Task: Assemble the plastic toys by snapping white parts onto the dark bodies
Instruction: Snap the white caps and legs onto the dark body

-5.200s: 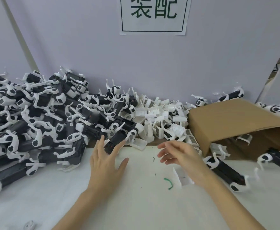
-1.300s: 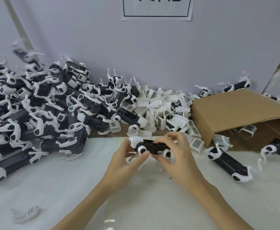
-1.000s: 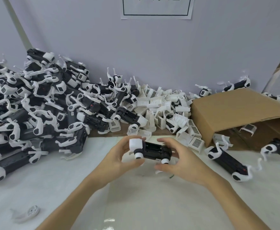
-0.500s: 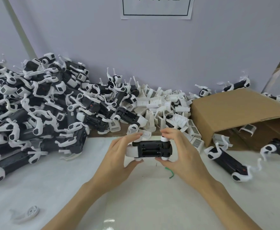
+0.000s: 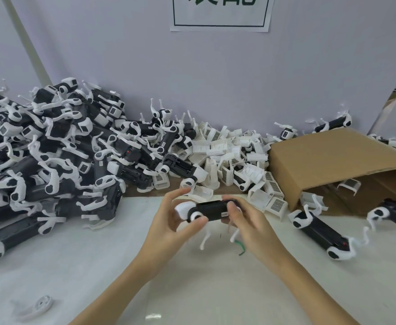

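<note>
Both hands hold one dark toy body [image 5: 212,210] above the white table, lying left to right. It has a white head at its left end and white legs hanging below it. My left hand [image 5: 171,221] grips the head end with thumb and fingers. My right hand [image 5: 246,219] grips the right end, its fingers curled over the top. A heap of loose white parts [image 5: 234,160] lies behind the hands against the wall.
A big pile of assembled dark-and-white toys [image 5: 51,160] fills the left. A tipped cardboard box [image 5: 333,158] lies at the right, with two toys [image 5: 318,231] in front of it. A single white leg piece [image 5: 36,307] lies near left. A green scrap [image 5: 240,246] sits under the hands.
The toy has been turned in my hands: its underside faced me before, now its side does and the white legs hang down. Both hands stay on it.
</note>
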Action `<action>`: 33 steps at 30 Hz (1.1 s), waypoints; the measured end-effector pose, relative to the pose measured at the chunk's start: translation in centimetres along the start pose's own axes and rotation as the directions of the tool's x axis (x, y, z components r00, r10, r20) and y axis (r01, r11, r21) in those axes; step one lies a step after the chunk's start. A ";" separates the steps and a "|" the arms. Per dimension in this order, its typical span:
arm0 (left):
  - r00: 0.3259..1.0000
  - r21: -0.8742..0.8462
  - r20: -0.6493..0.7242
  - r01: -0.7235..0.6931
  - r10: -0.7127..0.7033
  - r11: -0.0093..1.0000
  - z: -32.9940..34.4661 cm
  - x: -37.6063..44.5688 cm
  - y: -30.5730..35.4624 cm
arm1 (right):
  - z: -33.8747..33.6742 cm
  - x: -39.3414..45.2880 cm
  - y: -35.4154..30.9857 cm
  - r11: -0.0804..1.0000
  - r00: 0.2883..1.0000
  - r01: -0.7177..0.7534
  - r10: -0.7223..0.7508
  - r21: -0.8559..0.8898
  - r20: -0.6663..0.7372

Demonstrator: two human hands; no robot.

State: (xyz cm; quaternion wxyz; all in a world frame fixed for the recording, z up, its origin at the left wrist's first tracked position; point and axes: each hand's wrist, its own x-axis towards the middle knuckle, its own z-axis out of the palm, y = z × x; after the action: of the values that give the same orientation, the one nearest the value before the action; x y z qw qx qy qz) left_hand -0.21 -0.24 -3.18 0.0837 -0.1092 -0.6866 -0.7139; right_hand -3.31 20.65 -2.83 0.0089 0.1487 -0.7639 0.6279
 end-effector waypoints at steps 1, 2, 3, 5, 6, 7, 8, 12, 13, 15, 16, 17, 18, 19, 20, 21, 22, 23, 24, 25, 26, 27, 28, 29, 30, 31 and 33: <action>1.000 -0.007 -0.022 -0.019 0.019 1.000 0.3 -0.1 -0.1 | 0.0 0.0 0.1 0.999 0.999 -0.036 0.037 0.030 -0.024; 0.997 0.016 -0.056 -0.057 0.058 0.998 0.7 -0.2 -0.1 | 0.0 0.1 0.0 0.997 0.997 -0.065 0.067 0.043 -0.037; 0.989 0.068 -0.090 -0.108 0.114 0.992 0.9 -0.2 0.0 | 0.0 0.1 0.0 0.995 0.995 -0.089 0.091 0.037 -0.042; 0.970 0.164 -0.116 -0.195 0.215 0.967 1.3 -0.2 0.3 | 0.4 0.0 0.0 0.993 0.993 -0.117 0.117 -0.008 -0.024; 0.963 0.179 -0.118 -0.221 0.244 0.959 1.5 -0.3 0.4 | 0.6 -0.1 0.0 0.992 0.993 -0.119 0.119 -0.029 -0.006; 0.957 0.183 -0.125 -0.237 0.261 0.954 1.6 -0.4 0.6 | 1.0 -0.2 0.1 0.992 0.993 -0.117 0.118 -0.047 0.008; 0.954 0.181 -0.130 -0.244 0.269 0.953 1.7 -0.4 0.7 | 1.3 -0.4 0.1 0.992 0.993 -0.115 0.116 -0.060 0.011; 0.958 0.193 -0.133 -0.227 0.255 0.955 1.9 -0.5 0.8 | 1.5 -0.5 0.4 0.988 0.992 -0.127 0.128 -0.086 0.009; 0.960 0.197 -0.128 -0.221 0.248 0.955 1.9 -0.5 0.8 | 1.4 -0.5 0.4 0.987 0.991 -0.128 0.130 -0.095 0.018; 0.962 0.199 -0.124 -0.216 0.243 0.956 2.1 -0.5 1.0 | 1.4 -0.5 0.3 0.988 0.992 -0.116 0.119 -0.106 0.027; 0.963 0.192 -0.129 -0.210 0.237 0.959 2.2 -0.6 1.0 | 1.4 -0.5 0.3 0.990 0.994 -0.107 0.110 -0.096 0.022; 0.965 0.175 -0.138 -0.196 0.221 0.965 2.3 -0.7 1.1 | 1.4 -0.6 0.3 0.992 0.995 -0.102 0.103 -0.079 0.015; 0.969 0.157 -0.151 -0.172 0.195 0.973 2.4 -0.8 1.4 | 1.5 -0.6 0.3 0.993 0.995 -0.100 0.101 -0.062 0.014; 0.973 0.136 -0.163 -0.145 0.166 0.980 2.5 -0.9 1.5 | 1.4 -0.6 0.2 0.993 0.994 -0.106 0.108 -0.058 0.019; 0.975 0.113 -0.169 -0.123 0.141 0.986 2.6 -0.9 1.6 | 1.4 -0.6 0.1 0.991 0.992 -0.118 0.120 -0.067 0.027; 0.978 0.093 -0.170 -0.109 0.124 0.990 2.6 -0.9 1.6 | 1.4 -0.7 -0.1 0.988 0.991 -0.131 0.134 -0.077 0.032; 0.979 0.081 -0.172 -0.101 0.114 0.992 2.6 -0.9 1.7 | 1.5 -0.7 -0.3 0.988 0.989 -0.141 0.144 -0.066 0.033; 0.979 0.074 -0.176 -0.093 0.105 0.993 2.5 -0.9 1.7 | 1.5 -0.7 -0.3 0.988 0.988 -0.149 0.150 -0.030 0.027; 0.979 0.065 -0.183 -0.081 0.092 0.995 2.4 -0.8 1.7 | 1.6 -0.6 -0.4 0.988 0.988 -0.154 0.154 0.024 0.014; 0.979 0.055 -0.191 -0.055 0.065 0.997 2.2 -0.7 1.6 | 1.6 -0.6 -0.4 0.985 0.988 -0.156 0.157 0.077 -0.012; 0.979 0.037 -0.200 -0.016 0.023 0.999 2.1 -0.6 1.7 | 1.5 -0.6 -0.5 0.980 0.986 -0.157 0.163 0.121 -0.045; 0.978 0.010 -0.206 0.031 -0.028 0.999 1.8 -0.4 1.6 | 1.5 -0.5 -0.5 0.975 0.982 -0.160 0.173 0.155 -0.080; 0.975 -0.017 -0.206 0.079 -0.081 0.997 1.6 -0.3 1.6 | 1.5 -0.5 -0.6 0.969 0.976 -0.164 0.186 0.183 -0.111; 0.972 -0.027 -0.198 0.127 -0.129 0.992 1.5 -0.1 1.5 | 1.4 -0.5 -0.6 0.966 0.972 -0.166 0.194 0.200 -0.131; 0.968 -0.013 -0.181 0.177 -0.176 0.984 1.5 -0.1 1.3 | 1.4 -0.4 -0.5 0.964 0.971 -0.163 0.195 0.210 -0.140; 0.961 0.025 -0.170 0.225 -0.217 0.974 1.5 -0.1 1.0 | 1.4 -0.4 -0.4 0.965 0.972 -0.157 0.189 0.209 -0.140; 0.949 0.100 -0.198 0.269 -0.245 0.958 1.7 -0.1 0.2 | 1.3 -0.4 -0.3 0.977 0.982 -0.134 0.154 0.164 -0.114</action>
State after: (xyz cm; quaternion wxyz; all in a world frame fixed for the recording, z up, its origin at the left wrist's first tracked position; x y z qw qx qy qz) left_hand 0.06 1.46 -2.95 0.0595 0.0531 -0.7280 -0.6810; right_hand -2.65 19.47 -2.91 -0.0001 0.0532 -0.7191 0.6928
